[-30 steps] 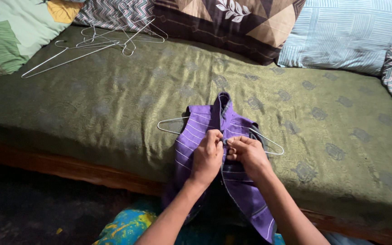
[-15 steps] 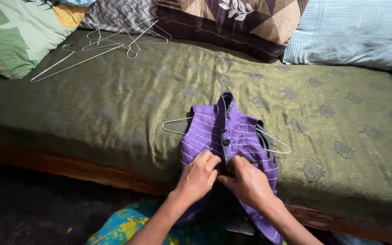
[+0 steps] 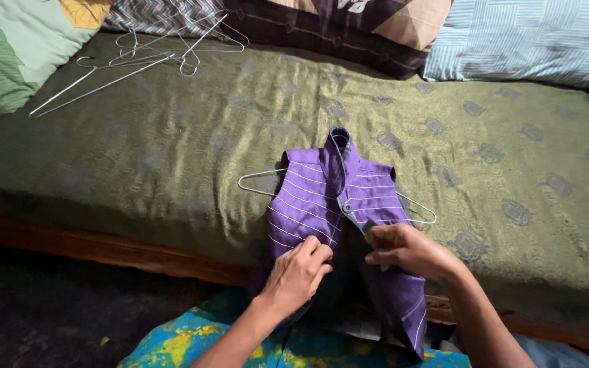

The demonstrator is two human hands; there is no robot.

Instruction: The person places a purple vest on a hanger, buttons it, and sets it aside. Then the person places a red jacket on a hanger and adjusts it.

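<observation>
Under the purple striped vest [image 3: 308, 204], most of its wire hanger [image 3: 257, 178] is hidden. Left hand [image 3: 298, 272] and right hand [image 3: 403, 249] each pinch a front edge near the green bedspread's [image 3: 172, 150] edge.

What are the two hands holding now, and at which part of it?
Both hold the purple striped vest: the left hand grips its left front edge, the right hand its right front edge, below the fastened button.

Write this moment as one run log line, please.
left hand: grips purple vest front | right hand: pinches other front edge | vest on wire hanger, green bed
</observation>
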